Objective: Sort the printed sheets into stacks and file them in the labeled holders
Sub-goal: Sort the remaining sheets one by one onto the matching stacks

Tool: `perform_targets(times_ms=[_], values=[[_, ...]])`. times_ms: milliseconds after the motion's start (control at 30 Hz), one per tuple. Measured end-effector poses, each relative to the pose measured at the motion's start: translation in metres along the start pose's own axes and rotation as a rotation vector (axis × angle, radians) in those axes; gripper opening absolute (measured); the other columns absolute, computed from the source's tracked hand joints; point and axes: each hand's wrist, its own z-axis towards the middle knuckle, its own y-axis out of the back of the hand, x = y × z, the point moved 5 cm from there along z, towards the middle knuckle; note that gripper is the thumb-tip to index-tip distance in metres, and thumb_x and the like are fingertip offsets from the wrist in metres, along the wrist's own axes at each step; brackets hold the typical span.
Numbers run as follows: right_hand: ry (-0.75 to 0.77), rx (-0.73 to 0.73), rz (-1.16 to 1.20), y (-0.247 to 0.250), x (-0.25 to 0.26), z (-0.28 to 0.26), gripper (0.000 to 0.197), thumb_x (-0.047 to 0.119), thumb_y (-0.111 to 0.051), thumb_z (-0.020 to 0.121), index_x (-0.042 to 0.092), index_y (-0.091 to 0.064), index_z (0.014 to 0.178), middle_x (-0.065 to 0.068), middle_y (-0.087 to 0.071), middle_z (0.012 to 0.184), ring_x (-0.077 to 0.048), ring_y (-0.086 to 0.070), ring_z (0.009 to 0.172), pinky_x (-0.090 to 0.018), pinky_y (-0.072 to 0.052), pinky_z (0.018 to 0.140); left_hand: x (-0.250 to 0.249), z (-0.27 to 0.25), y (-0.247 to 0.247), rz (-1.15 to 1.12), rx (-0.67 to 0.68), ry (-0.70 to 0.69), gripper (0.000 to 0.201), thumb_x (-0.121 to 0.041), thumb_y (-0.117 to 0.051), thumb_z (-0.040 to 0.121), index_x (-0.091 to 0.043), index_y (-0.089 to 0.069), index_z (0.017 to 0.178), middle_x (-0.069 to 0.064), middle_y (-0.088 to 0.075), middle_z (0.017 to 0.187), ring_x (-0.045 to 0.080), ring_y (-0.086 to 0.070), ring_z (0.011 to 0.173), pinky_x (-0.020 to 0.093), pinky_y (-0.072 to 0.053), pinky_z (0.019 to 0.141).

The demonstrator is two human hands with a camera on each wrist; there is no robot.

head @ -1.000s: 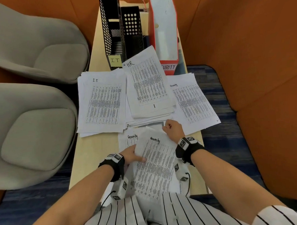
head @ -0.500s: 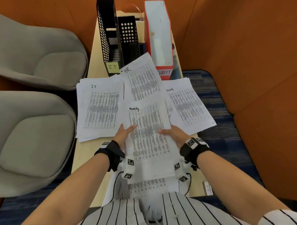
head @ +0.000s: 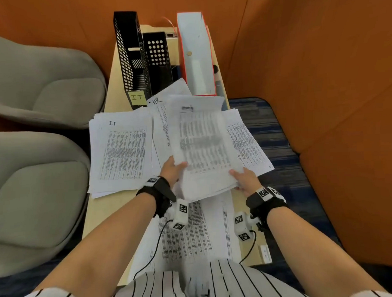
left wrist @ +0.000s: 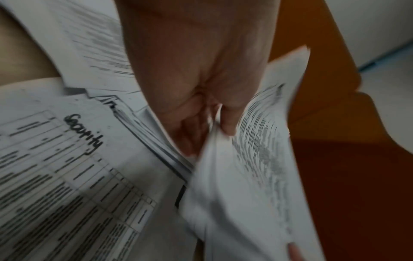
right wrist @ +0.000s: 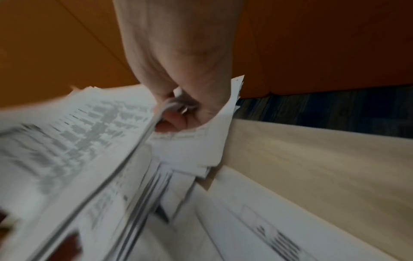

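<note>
Both hands hold one lifted, blurred stack of printed sheets (head: pixel 201 143) by its near edge, above the HR pile (head: pixel 159 118) and the right-hand Security pile (head: pixel 246 144). My left hand (head: pixel 172 169) grips the stack's left corner, thumb on top (left wrist: pixel 228 127). At the right corner my right hand (head: pixel 244 177) pinches it (right wrist: pixel 174 116). The IT pile (head: pixel 121 151) lies at the left. More sheets (head: pixel 193 233) lie near my body, one marked Security (left wrist: pixel 82 134). At the back stand a black mesh holder (head: pixel 129 57) labelled IT (head: pixel 137 97), a black perforated holder (head: pixel 157 58) and a red-edged holder (head: pixel 196 55).
The narrow wooden table (head: pixel 99 209) runs away from me. Two grey chairs (head: pixel 32 76) (head: pixel 36 198) stand close on the left. Orange padded walls (head: pixel 321 77) close in behind and on the right, with blue carpet (head: pixel 274 127) below. A small white item (head: pixel 265 253) sits at the table's near right edge.
Both hands took hold of the Security stack near my body, lifted it and carried it forward and to the right, over the HR and Security piles. The head view has tilted forward.
</note>
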Motion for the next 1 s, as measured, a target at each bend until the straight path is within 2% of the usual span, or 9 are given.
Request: perform_targets(times_ms=[100,200,267,400,567,733,833,900,1000], values=[[0.109,-0.373,-0.103,0.048,0.019,0.012,0.041,0.032,-0.055,0.091,0.004,-0.058,0.121,-0.018,-0.063,0.118,-0.035,-0.06,0.103,-0.036,-0.052,0.077,0.006,-0.005,-0.014,0.32,0.053,0.111,0.027,-0.024,-0.059,0.09,-0.008,-0.056,0.111,0.014,-0.057,0.103,0.025,-0.056,0.096,0.033,-0.045,0.081],[0.06,-0.57,-0.309,0.099,0.033,0.017,0.034,0.016,-0.039,0.101,-0.002,-0.053,0.127,-0.025,-0.056,0.126,-0.04,-0.055,0.115,-0.042,-0.045,0.091,0.04,-0.003,0.017,0.788,-0.026,0.29,0.053,-0.041,-0.057,0.081,0.003,-0.06,0.11,0.015,-0.063,0.109,0.031,-0.06,0.107,0.031,-0.046,0.089],[-0.006,-0.549,-0.394,0.121,0.033,0.023,0.037,0.009,-0.038,0.1,-0.003,-0.046,0.134,-0.024,-0.051,0.133,-0.039,-0.05,0.122,-0.042,-0.042,0.099,0.056,-0.017,0.041,0.904,-0.092,0.382,0.044,-0.04,-0.054,0.085,0.0,-0.062,0.103,0.012,-0.061,0.108,0.027,-0.057,0.111,0.035,-0.044,0.099],[-0.143,-0.404,-0.574,0.12,0.026,0.039,0.046,0.009,-0.05,0.094,0.001,-0.041,0.138,-0.021,-0.049,0.137,-0.04,-0.049,0.123,-0.042,-0.04,0.101,0.087,-0.037,0.077,0.855,-0.177,0.543,0.065,-0.031,-0.061,0.087,0.004,-0.037,0.136,0.018,-0.055,0.114,0.031,-0.058,0.099,0.034,-0.05,0.091],[-0.093,-0.28,-0.684,0.084,0.028,0.055,0.057,0.01,-0.053,0.089,0.007,-0.034,0.143,-0.02,-0.049,0.136,-0.039,-0.051,0.12,-0.046,-0.044,0.1,0.093,-0.035,0.094,0.838,-0.225,0.497,0.062,-0.025,-0.067,0.081,0.001,-0.041,0.131,0.02,-0.055,0.122,0.035,-0.058,0.106,0.035,-0.049,0.083],[0.287,-0.627,-0.852,0.052,0.045,0.037,0.06,0.01,-0.066,0.08,0.013,-0.042,0.136,-0.018,-0.047,0.131,-0.034,-0.047,0.121,-0.046,-0.043,0.1,0.11,-0.039,0.093,0.789,-0.198,0.448,0.059,-0.023,-0.071,0.078,-0.006,-0.045,0.127,0.018,-0.054,0.126,0.034,-0.055,0.111,0.039,-0.048,0.095],[0.335,-0.112,-0.773,-0.007,0.016,0.028,0.04,0.013,-0.057,0.091,0.011,-0.048,0.13,-0.014,-0.05,0.132,-0.025,-0.054,0.114,-0.03,-0.043,0.091,0.113,-0.048,0.087,0.903,-0.203,0.374,0.048,-0.028,-0.067,0.078,-0.014,-0.053,0.122,0.016,-0.051,0.126,0.036,-0.052,0.112,0.04,-0.046,0.096],[0.228,0.225,-0.77,-0.043,-0.013,0.017,0.054,0.022,-0.063,0.091,0.01,-0.04,0.139,-0.014,-0.05,0.134,-0.025,-0.054,0.111,-0.031,-0.042,0.091,0.103,-0.056,0.077,0.999,-0.257,0.214,0.034,-0.024,-0.062,0.082,-0.021,-0.062,0.116,0.014,-0.042,0.137,0.037,-0.041,0.123,0.041,-0.04,0.102],[0.234,0.275,-0.643,-0.066,-0.029,0.009,0.081,0.017,-0.078,0.079,0.01,-0.031,0.146,-0.014,-0.053,0.125,-0.027,-0.053,0.115,-0.03,-0.041,0.091,0.089,-0.065,0.056,1.006,-0.208,-0.117,0.024,-0.011,-0.061,0.082,-0.033,-0.07,0.08,0.015,-0.041,0.136,0.038,-0.036,0.127,0.044,-0.036,0.104]])
